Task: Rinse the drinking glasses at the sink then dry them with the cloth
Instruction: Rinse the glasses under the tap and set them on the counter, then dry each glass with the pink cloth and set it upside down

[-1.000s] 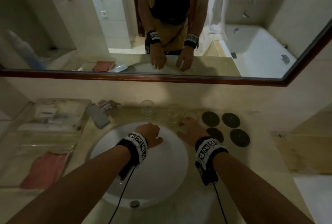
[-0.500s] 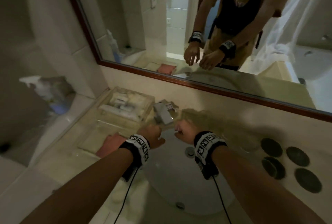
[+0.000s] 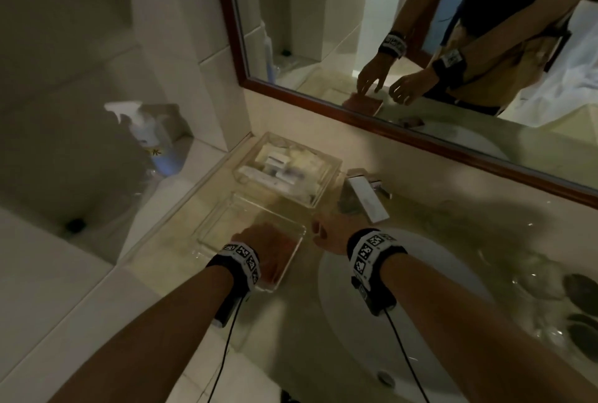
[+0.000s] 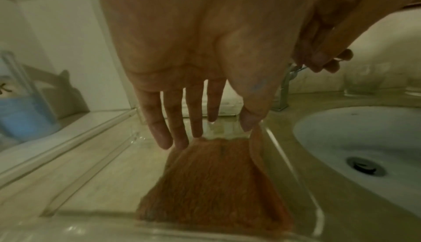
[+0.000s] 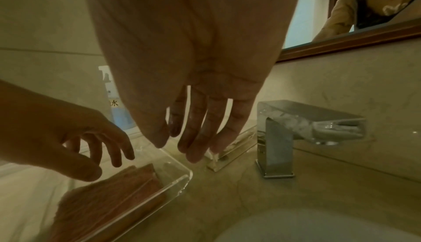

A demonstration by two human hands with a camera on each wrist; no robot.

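Note:
A folded orange-pink cloth (image 3: 284, 257) (image 4: 216, 183) (image 5: 114, 195) lies in a clear tray (image 3: 220, 224) left of the white sink (image 3: 420, 321). My left hand (image 3: 259, 237) (image 4: 212, 130) hovers over the cloth with fingers spread. Its thumb touches a raised edge of the cloth, and nothing is gripped. My right hand (image 3: 330, 231) (image 5: 177, 148) hangs with straight fingers above the tray's near corner (image 5: 180, 172), holding nothing. The drinking glasses (image 3: 534, 276) stand blurred on the counter to the right of the sink.
A chrome faucet (image 3: 369, 198) (image 5: 284, 138) stands just behind my right hand. A clear box of toiletries (image 3: 284, 166) sits behind the tray. Dark round coasters (image 3: 582, 287) lie at the far right. A spray bottle (image 3: 152, 140) stands on the ledge at left. A mirror spans the wall.
Both hands left the glasses and moved left across the sink to the tray. My left hand now reaches onto the cloth. The view has swung left.

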